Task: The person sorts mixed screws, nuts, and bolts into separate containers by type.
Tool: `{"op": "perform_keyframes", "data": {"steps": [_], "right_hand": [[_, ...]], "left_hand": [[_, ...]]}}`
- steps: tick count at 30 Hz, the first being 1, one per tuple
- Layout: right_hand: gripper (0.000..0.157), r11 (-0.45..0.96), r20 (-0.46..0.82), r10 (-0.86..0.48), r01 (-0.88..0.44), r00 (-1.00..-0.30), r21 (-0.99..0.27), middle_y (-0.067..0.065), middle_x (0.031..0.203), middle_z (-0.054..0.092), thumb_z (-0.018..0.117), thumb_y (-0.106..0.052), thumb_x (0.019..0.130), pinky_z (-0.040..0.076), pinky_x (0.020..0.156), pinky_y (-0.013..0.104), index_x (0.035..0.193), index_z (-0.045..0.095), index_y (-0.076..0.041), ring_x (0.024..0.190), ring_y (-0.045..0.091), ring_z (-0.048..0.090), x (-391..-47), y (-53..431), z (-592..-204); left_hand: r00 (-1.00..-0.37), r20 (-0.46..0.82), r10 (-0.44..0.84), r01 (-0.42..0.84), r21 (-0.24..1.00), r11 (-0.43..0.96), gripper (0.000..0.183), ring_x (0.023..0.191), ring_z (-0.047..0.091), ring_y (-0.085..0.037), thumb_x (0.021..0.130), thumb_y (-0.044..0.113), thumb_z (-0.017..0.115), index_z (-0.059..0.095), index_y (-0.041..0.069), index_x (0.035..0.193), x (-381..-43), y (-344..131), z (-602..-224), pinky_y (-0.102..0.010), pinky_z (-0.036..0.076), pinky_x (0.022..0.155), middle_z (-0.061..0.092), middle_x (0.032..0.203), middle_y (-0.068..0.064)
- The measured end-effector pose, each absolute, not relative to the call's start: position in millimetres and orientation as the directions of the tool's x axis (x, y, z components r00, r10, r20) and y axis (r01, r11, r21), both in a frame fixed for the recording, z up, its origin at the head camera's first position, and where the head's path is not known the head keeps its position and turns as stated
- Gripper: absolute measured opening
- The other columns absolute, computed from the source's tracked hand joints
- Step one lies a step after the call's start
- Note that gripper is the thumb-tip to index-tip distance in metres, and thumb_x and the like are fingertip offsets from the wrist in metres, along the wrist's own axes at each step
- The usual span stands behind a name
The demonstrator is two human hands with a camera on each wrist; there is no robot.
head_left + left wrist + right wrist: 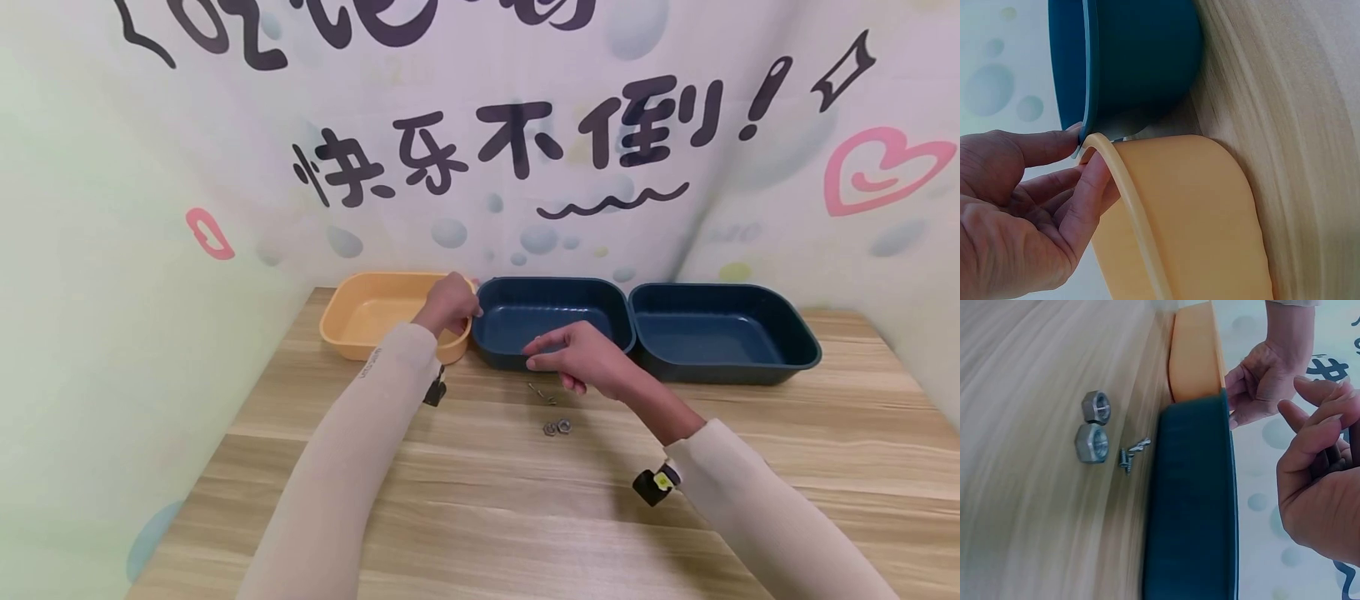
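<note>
Orange bin (375, 317), left hand (452, 302) pinching its rim; head view alone shows rightmost bin (716, 337).

The left hand (452, 302) grips the orange bin (378, 315) while the right hand (585, 358) hovers beyond two nuts (564, 427).

Pale printed backdrop (247, 150), bold black Chinese lettering (518, 137), pink hearts (874, 183), light wood-grain table (487, 500)
</note>
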State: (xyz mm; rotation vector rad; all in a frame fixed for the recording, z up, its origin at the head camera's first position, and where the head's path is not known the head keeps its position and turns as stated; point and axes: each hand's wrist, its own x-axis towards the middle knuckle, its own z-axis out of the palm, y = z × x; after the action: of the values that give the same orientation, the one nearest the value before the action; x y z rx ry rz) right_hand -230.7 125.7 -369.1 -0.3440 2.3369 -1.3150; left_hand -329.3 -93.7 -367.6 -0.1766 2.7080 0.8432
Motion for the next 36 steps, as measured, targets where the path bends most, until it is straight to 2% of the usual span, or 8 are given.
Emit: {"op": "perform_keyframes", "data": {"steps": [10,15,22,27,36], "right_hand": [[0.02,0.525,-0.294,-0.438,0.024,-0.85,-0.851,0.004,0.053,0.052,0.071,-0.023,0.088,0.042,0.041,0.032,0.107,0.074,-0.017,0.039,0.016,0.042,-223,131,-382],[0.025,0.552,-0.32,-0.442,0.027,-0.838,-0.833,0.003,0.053,0.051,0.071,-0.024,0.089,0.041,0.041,0.03,0.111,0.073,-0.014,0.039,0.015,0.042,-220,134,-387],[0.03,0.553,-0.351,-0.454,0.05,-0.819,-0.832,0.002,0.05,0.05,0.07,-0.021,0.089,0.039,0.039,0.027,0.116,0.07,-0.008,0.039,0.013,0.04,-216,139,-401],[0.03,0.552,-0.352,-0.45,0.054,-0.821,-0.832,0.002,0.05,0.049,0.072,-0.023,0.087,0.039,0.039,0.025,0.114,0.071,-0.01,0.038,0.012,0.04,-213,142,-407],[0.029,0.528,-0.351,-0.462,0.065,-0.815,-0.846,0.004,0.052,0.052,0.071,-0.018,0.087,0.037,0.038,0.022,0.114,0.071,-0.009,0.038,0.011,0.04,-209,146,-420]], "left_hand": [[-0.95,-0.311,-0.034,-0.203,0.53,0.824,0.019,0.047,0.059,-0.019,0.086,0.012,0.072,0.061,-0.003,0.087,-330,-93,-368,-0.028,0.055,0.049,0.063,0.07,-0.013],[-0.952,-0.304,-0.037,-0.202,0.531,0.823,0.019,0.047,0.059,-0.019,0.086,0.013,0.073,0.061,-0.002,0.086,-330,-93,-369,-0.028,0.055,0.049,0.062,0.067,-0.012],[-0.953,-0.301,-0.03,-0.19,0.518,0.834,0.021,0.044,0.059,-0.018,0.086,0.013,0.072,0.06,0.001,0.075,-331,-94,-370,-0.029,0.055,0.049,0.061,0.063,-0.011],[-0.95,-0.31,-0.026,-0.19,0.514,0.836,0.022,0.044,0.059,-0.018,0.086,0.014,0.072,0.06,0.002,0.073,-333,-94,-371,-0.028,0.055,0.049,0.063,0.065,-0.012],[-0.947,-0.319,-0.047,-0.214,0.51,0.833,0.018,0.049,0.061,-0.019,0.087,0.015,0.072,0.062,0.001,0.082,-332,-92,-369,-0.029,0.056,0.051,0.069,0.08,-0.017]]}}
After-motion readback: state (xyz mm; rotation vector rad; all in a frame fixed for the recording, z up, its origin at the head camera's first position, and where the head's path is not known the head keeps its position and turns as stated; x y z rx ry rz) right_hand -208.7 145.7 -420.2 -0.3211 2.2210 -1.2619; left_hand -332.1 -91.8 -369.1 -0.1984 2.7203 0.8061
